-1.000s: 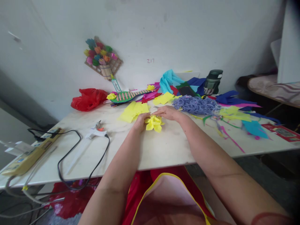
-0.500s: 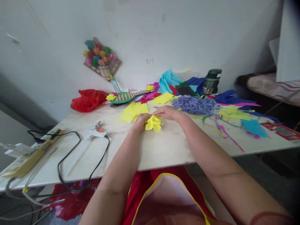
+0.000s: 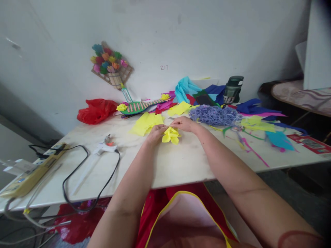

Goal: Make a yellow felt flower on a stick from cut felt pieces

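A yellow crepe paper flower (image 3: 171,135) hangs petals toward me just above the table. My left hand (image 3: 156,132) is closed at its back left side, fingers pinched at the flower's base. From the right, my right hand (image 3: 184,124) reaches in with its fingertips pressed together at the same base. The exact grip of the fingertips is small and partly hidden. Behind my left hand lies a sheet of yellow crepe paper (image 3: 147,123). Scissor tips, or something similar and metallic, poke out beyond my right hand.
On the left are a glue gun (image 3: 104,148) with a black cord and a power strip (image 3: 36,172). A red plastic bag (image 3: 97,111), a green guitar-shaped craft (image 3: 139,106), tangled purple string (image 3: 216,115) and a dark bottle (image 3: 233,90) line the back. Coloured scraps lie right.
The flower has turned slightly and shifted a little to the right between my fingers. Both hands stay almost in place.
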Demonstrator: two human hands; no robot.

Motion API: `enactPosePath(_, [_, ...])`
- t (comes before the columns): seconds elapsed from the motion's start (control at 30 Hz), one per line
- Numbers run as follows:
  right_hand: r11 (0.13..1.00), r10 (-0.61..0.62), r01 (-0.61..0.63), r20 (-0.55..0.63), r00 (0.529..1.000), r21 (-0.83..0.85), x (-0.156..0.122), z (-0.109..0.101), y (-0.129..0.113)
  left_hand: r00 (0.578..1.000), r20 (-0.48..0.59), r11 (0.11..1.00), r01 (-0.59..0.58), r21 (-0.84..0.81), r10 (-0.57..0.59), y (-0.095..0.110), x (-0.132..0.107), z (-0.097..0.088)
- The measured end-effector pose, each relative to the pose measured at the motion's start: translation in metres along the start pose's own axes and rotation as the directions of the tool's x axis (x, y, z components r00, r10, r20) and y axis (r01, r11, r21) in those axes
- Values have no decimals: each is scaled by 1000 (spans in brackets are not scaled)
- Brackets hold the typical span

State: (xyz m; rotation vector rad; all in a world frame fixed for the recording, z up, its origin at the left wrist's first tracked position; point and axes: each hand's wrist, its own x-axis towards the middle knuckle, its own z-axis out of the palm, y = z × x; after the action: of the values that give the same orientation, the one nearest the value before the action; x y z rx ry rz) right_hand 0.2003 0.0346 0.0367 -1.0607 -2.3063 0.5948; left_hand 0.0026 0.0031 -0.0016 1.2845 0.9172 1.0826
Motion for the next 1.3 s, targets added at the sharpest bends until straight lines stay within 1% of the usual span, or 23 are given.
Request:
enactPosePath(0.17, [1000,-11,11,-4,1000,-11,1,2,1,1000,3,998,18,67,-18,-2,1,-1])
enactPosePath(0.3, [1000,-9,9,-2,1000,-6,1,2,0,1000,2,996,24,90,-24,-2,2,-1])
enactPosePath(0.5, [995,88,-89,36,995,38,-1,0,-5,1000,4,990,15,137,-16,1,0,1])
enactPosePath(0.63, [991,116,-119,52,992,62,-1,-2,-7,1000,-8,983,20,181,-19,4,-2,2])
enactPosePath(0.9, [980,128,-140,88,988,144,-1,-3,-3,1000,-22,963,19,270,-13,8,-5,4])
enactPosePath(1.17, [971,109,-129,108,988,202,-1,-1,3,1000,7,951,6,310,-8,8,-5,2])
enactPosePath(1.3, [966,129,-151,115,985,208,-2,-2,3,1000,11,934,-1,357,-3,7,-3,1])
